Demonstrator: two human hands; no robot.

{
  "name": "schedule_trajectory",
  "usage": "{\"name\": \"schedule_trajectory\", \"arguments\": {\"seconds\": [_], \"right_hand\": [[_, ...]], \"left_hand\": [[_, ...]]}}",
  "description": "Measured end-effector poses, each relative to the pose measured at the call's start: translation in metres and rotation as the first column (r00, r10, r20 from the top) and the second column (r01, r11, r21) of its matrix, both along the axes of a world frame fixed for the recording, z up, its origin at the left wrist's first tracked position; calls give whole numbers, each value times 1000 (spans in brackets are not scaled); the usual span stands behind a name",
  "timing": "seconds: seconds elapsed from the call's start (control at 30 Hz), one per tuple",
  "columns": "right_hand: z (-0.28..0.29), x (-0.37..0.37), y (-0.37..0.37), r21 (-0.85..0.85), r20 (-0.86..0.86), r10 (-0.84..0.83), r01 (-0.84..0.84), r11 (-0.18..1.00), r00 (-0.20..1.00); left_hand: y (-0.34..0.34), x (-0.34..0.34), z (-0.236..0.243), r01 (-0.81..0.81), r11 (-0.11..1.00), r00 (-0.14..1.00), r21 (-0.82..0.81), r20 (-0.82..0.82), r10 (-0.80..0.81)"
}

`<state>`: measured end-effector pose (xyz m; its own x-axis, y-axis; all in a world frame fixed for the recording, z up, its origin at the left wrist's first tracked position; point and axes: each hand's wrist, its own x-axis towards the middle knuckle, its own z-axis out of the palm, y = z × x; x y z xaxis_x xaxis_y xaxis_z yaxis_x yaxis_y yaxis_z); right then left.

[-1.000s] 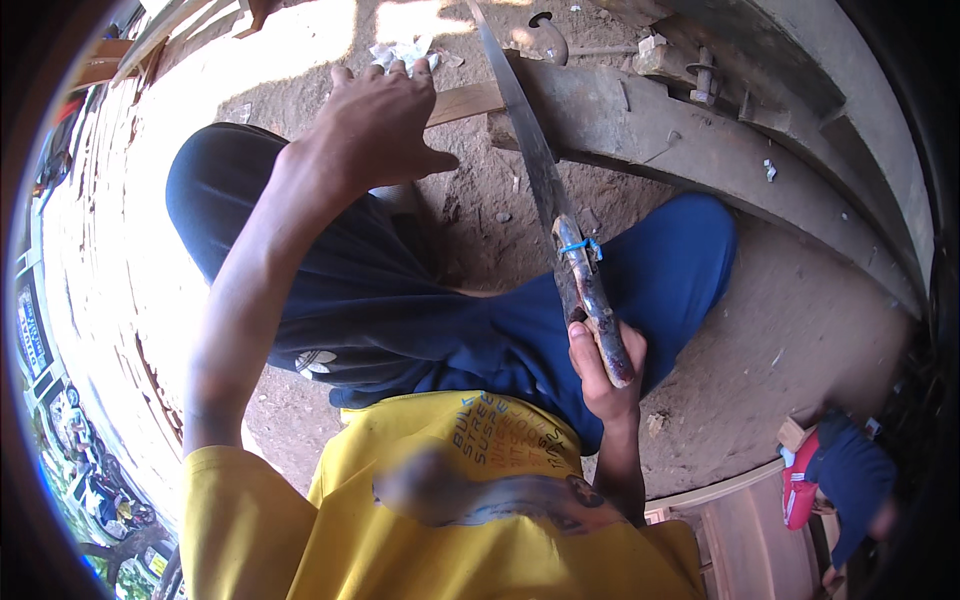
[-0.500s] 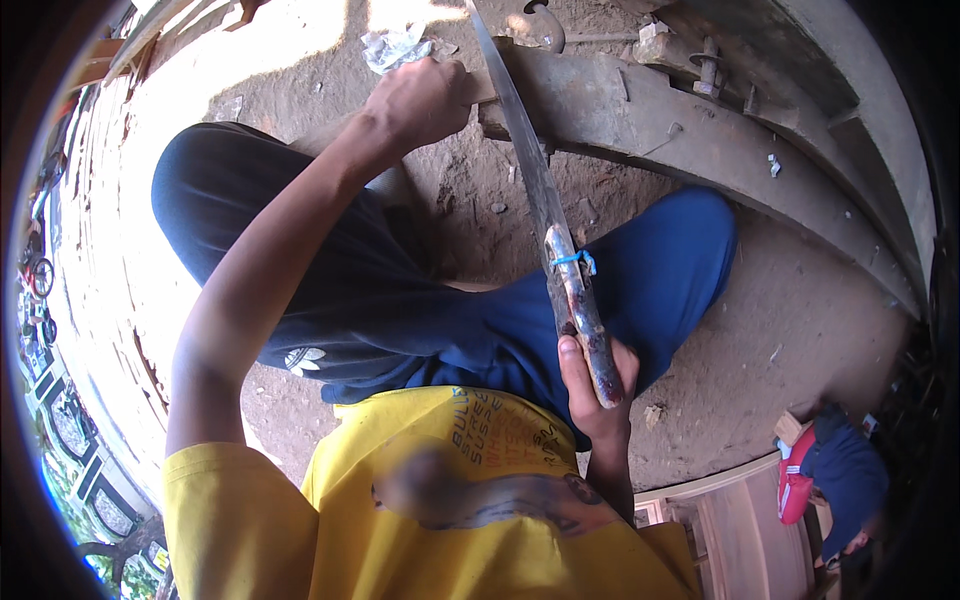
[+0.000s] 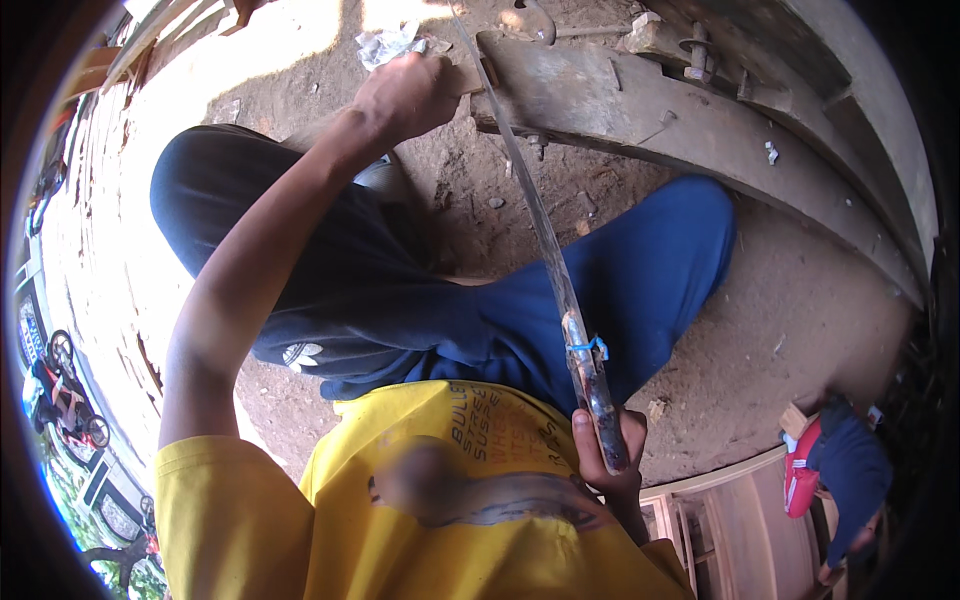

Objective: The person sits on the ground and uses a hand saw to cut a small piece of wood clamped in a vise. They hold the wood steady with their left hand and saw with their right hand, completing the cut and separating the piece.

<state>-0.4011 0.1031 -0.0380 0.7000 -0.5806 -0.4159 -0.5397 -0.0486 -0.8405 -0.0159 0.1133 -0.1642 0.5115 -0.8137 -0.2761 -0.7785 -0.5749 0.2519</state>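
Note:
My right hand (image 3: pixel 610 450) is closed round the handle of a handsaw (image 3: pixel 540 225). The handle is dark and worn, with a blue tie knotted where it meets the blade. Long and narrow, the blade runs up and away to the left past my knees. My left hand (image 3: pixel 405 95) is closed on a small piece of wood (image 3: pixel 470 76), whose brown end shows beyond the fist at the end of a grey beam (image 3: pixel 600 95). The blade crosses right at this end; whether it cuts in, I cannot tell.
A crumpled clear plastic bag (image 3: pixel 388 46) lies past my left hand. A bolt with a nut (image 3: pixel 698 62) stands on the framework at far right. Another person (image 3: pixel 850 470) bends at lower right near wooden panels (image 3: pixel 745 530). Motorcycles (image 3: pixel 75 395) stand at the far left.
My right hand has drawn the saw back toward my body, down and slightly right. The left hand has shifted slightly left and keeps its hold on the wood.

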Motion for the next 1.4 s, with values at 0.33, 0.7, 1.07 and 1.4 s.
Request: {"name": "schedule_trajectory", "arguments": {"seconds": [0.33, 0.7, 1.07, 1.4], "right_hand": [[-27, 22, -7, -55, 118, 58, -52, 997, 991], [-39, 37, -7, -97, 167, 56, -40, 995, 984], [-29, 37, -5, -105, 181, 27, -8, 994, 983], [-25, 61, -9, -48, 110, 34, -28, 998, 993]], "left_hand": [[4, -6, -3, 49, 999, 997, -18, 53, -48], [4, -7, 4, 20, 999, 1000, -26, 19, -19], [2, -6, 3, 2, 1000, 1000, -8, 9, -2], [0, -2, -5, -2, 1000, 1000, -22, 12, 2]]}}
